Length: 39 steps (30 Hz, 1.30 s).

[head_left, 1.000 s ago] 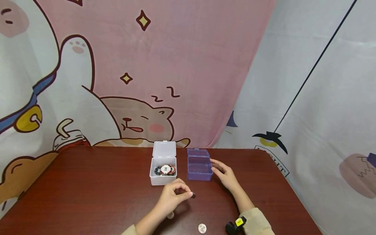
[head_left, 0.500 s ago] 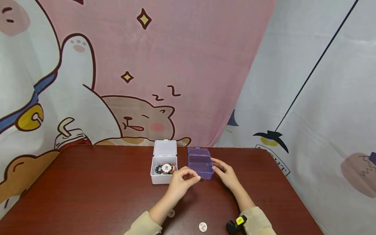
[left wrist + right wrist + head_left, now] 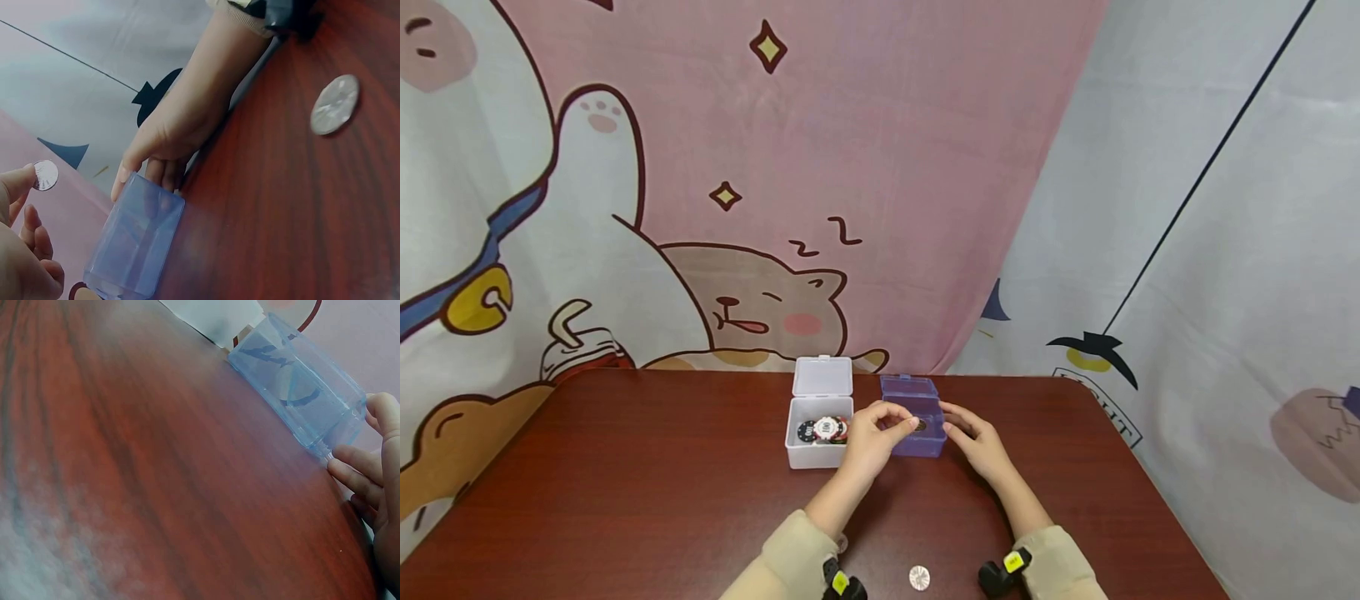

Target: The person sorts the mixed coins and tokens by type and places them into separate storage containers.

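A coin [image 3: 920, 425] is pinched between the thumb and fingers of my left hand [image 3: 874, 440], over the open purple plastic box [image 3: 916, 447]. The left wrist view shows the coin [image 3: 45, 175] face-on, silvery, at the fingertips. At the box's right side is my right hand [image 3: 979, 446], its fingers extended and its fingertips touching the wall. In the right wrist view those fingers [image 3: 356, 469] lie by a corner of the see-through box [image 3: 300, 394]. A silvery coin [image 3: 919, 577] lies on the table near me; another coin [image 3: 842, 543] is mostly hidden behind my left sleeve.
Left of the purple box stands a white box [image 3: 812, 457] with its lid up, holding several poker chips [image 3: 826, 429]. Both boxes are towards the back of the brown table [image 3: 647, 500]. A printed cloth [image 3: 925, 167] hangs behind it.
My left hand has moved forward and right with the coin, from in front of the boxes to over the purple box. The right hand has stayed at the box's side.
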Each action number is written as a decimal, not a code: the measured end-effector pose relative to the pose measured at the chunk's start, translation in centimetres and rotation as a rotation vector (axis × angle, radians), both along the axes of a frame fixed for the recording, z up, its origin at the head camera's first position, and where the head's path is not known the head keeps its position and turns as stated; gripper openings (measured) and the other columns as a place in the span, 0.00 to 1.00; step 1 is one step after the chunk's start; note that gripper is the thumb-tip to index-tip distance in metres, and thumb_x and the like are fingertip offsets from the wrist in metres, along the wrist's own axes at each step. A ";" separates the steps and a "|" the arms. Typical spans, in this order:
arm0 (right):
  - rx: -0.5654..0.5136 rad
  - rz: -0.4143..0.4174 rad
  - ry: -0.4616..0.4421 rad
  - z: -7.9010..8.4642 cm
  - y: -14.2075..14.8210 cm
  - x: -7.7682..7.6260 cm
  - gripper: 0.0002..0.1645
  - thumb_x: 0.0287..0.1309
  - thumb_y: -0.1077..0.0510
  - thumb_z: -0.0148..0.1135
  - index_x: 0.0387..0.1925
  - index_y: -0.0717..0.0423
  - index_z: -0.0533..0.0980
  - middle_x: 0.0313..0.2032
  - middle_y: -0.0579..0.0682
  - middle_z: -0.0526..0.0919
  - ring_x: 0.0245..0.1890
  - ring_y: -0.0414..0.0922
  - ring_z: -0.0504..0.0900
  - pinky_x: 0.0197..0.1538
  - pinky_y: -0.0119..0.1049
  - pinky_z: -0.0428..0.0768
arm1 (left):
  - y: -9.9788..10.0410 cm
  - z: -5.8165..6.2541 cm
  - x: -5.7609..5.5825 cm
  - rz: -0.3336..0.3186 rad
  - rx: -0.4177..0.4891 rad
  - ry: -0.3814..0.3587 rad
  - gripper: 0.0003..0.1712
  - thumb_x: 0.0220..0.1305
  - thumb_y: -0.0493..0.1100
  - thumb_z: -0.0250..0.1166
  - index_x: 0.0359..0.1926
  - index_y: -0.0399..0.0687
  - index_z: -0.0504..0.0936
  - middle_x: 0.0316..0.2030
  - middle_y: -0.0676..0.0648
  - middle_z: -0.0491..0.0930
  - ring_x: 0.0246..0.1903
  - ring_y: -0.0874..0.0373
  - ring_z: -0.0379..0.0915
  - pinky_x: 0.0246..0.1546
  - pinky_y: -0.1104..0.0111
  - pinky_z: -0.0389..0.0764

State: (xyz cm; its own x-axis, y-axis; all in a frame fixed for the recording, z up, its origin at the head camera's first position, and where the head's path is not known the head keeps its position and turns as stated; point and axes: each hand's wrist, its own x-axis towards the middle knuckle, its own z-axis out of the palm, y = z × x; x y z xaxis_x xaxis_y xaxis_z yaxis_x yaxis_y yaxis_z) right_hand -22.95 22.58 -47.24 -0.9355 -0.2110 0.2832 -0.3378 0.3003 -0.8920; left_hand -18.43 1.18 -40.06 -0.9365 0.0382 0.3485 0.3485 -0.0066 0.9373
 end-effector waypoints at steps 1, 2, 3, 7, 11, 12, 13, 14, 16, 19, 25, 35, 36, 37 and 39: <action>0.000 -0.001 0.002 0.0 0.0 0.0 0.23 0.65 0.64 0.58 0.60 0.65 0.72 0.50 0.65 0.80 0.53 0.59 0.76 0.48 0.30 0.75 | 0.1 0.0 -0.2 0.003 0.002 -0.004 0.05 0.52 0.28 0.69 0.28 0.27 0.82 0.26 0.37 0.76 0.28 0.58 0.69 0.31 0.70 0.70; 0.001 0.000 0.003 -0.1 0.0 0.0 0.23 0.65 0.64 0.58 0.60 0.66 0.72 0.50 0.65 0.80 0.53 0.59 0.76 0.48 0.30 0.75 | 0.2 -0.1 -0.4 0.007 0.003 -0.008 0.05 0.52 0.28 0.69 0.28 0.27 0.82 0.26 0.36 0.76 0.28 0.58 0.69 0.32 0.70 0.71; -0.001 0.000 0.004 -0.1 0.0 -0.1 0.23 0.65 0.64 0.58 0.60 0.66 0.71 0.49 0.65 0.80 0.53 0.59 0.76 0.47 0.31 0.75 | 0.4 -0.1 -0.6 0.011 0.002 -0.012 0.05 0.52 0.28 0.69 0.28 0.27 0.82 0.27 0.36 0.77 0.28 0.58 0.69 0.32 0.70 0.71; -0.004 0.005 0.012 -0.3 0.0 -0.2 0.23 0.65 0.64 0.57 0.60 0.67 0.71 0.49 0.65 0.80 0.52 0.59 0.76 0.47 0.31 0.75 | 1.1 -1.7 -2.1 0.044 0.006 -0.016 0.05 0.51 0.28 0.70 0.27 0.28 0.83 0.27 0.36 0.78 0.28 0.56 0.69 0.32 0.71 0.70; -0.001 0.002 0.017 -0.3 0.0 -0.2 0.23 0.65 0.64 0.58 0.60 0.67 0.72 0.49 0.65 0.80 0.52 0.59 0.76 0.47 0.31 0.75 | 1.8 -3.4 -3.7 0.097 -0.007 0.003 0.04 0.49 0.30 0.73 0.26 0.33 0.84 0.25 0.40 0.79 0.28 0.59 0.69 0.30 0.73 0.69; 0.001 0.001 0.016 -0.3 0.0 -0.2 0.23 0.65 0.64 0.58 0.60 0.67 0.72 0.49 0.65 0.80 0.52 0.59 0.76 0.48 0.31 0.75 | 1.9 -3.7 -3.9 0.107 -0.009 0.010 0.04 0.49 0.31 0.73 0.25 0.34 0.85 0.25 0.42 0.78 0.27 0.60 0.69 0.30 0.74 0.69; 0.001 0.000 0.013 -0.3 0.0 -0.2 0.23 0.65 0.64 0.58 0.60 0.67 0.72 0.49 0.65 0.80 0.53 0.59 0.76 0.48 0.31 0.75 | 2.0 -3.9 -4.1 0.116 -0.010 0.014 0.04 0.49 0.32 0.74 0.25 0.35 0.85 0.24 0.44 0.78 0.27 0.61 0.69 0.30 0.74 0.69; 0.002 0.000 0.011 -0.3 0.0 -0.2 0.23 0.65 0.64 0.58 0.60 0.66 0.72 0.50 0.65 0.80 0.53 0.59 0.76 0.48 0.31 0.75 | 2.0 -4.0 -4.3 0.126 -0.015 0.019 0.05 0.49 0.33 0.74 0.25 0.37 0.85 0.24 0.46 0.78 0.27 0.62 0.69 0.29 0.74 0.69; 0.005 -0.004 0.005 -0.3 0.0 -0.2 0.23 0.65 0.64 0.58 0.60 0.66 0.72 0.50 0.65 0.80 0.53 0.59 0.76 0.48 0.31 0.75 | 2.1 -4.2 -4.5 0.141 -0.024 0.031 0.05 0.48 0.34 0.75 0.25 0.39 0.86 0.23 0.49 0.77 0.27 0.63 0.69 0.30 0.74 0.69; 0.013 -0.010 -0.001 -0.2 0.0 -0.1 0.23 0.65 0.63 0.58 0.60 0.65 0.72 0.50 0.65 0.80 0.53 0.58 0.76 0.48 0.31 0.75 | 2.1 -4.4 -4.8 0.169 -0.055 0.056 0.05 0.48 0.35 0.75 0.24 0.40 0.86 0.23 0.51 0.76 0.27 0.63 0.70 0.30 0.73 0.71; 0.004 -0.008 0.000 0.0 -0.1 -0.1 0.23 0.65 0.63 0.58 0.60 0.65 0.72 0.49 0.66 0.79 0.53 0.61 0.76 0.48 0.30 0.74 | 2.3 -4.9 -5.4 0.230 -0.115 0.070 0.05 0.48 0.36 0.75 0.23 0.43 0.86 0.23 0.52 0.77 0.27 0.62 0.71 0.30 0.72 0.71; 0.020 -0.015 -0.001 0.1 0.0 0.0 0.23 0.65 0.63 0.58 0.60 0.65 0.72 0.50 0.66 0.79 0.53 0.60 0.76 0.48 0.32 0.75 | 2.7 -5.6 -6.0 0.331 -0.191 0.124 0.05 0.46 0.38 0.76 0.23 0.46 0.87 0.24 0.52 0.78 0.30 0.53 0.71 0.33 0.68 0.67; 0.022 -0.015 -0.002 0.1 0.0 0.0 0.23 0.65 0.63 0.58 0.60 0.65 0.72 0.50 0.66 0.79 0.53 0.60 0.76 0.48 0.32 0.75 | 2.7 -5.7 -6.0 0.340 -0.199 0.125 0.05 0.46 0.38 0.77 0.23 0.46 0.87 0.24 0.52 0.78 0.30 0.53 0.71 0.33 0.67 0.67; 0.022 -0.015 -0.004 0.1 0.0 0.0 0.23 0.65 0.63 0.58 0.60 0.64 0.72 0.50 0.66 0.79 0.53 0.59 0.76 0.48 0.32 0.75 | 2.7 -5.8 -6.1 0.348 -0.209 0.124 0.05 0.46 0.38 0.77 0.23 0.47 0.87 0.24 0.52 0.78 0.30 0.54 0.71 0.33 0.67 0.67; 0.024 -0.014 -0.004 0.1 0.0 0.0 0.23 0.65 0.63 0.58 0.60 0.64 0.72 0.50 0.65 0.80 0.53 0.59 0.76 0.48 0.32 0.75 | 2.7 -6.1 -6.2 0.359 -0.221 0.118 0.05 0.46 0.38 0.77 0.23 0.47 0.87 0.23 0.53 0.78 0.30 0.55 0.70 0.33 0.65 0.67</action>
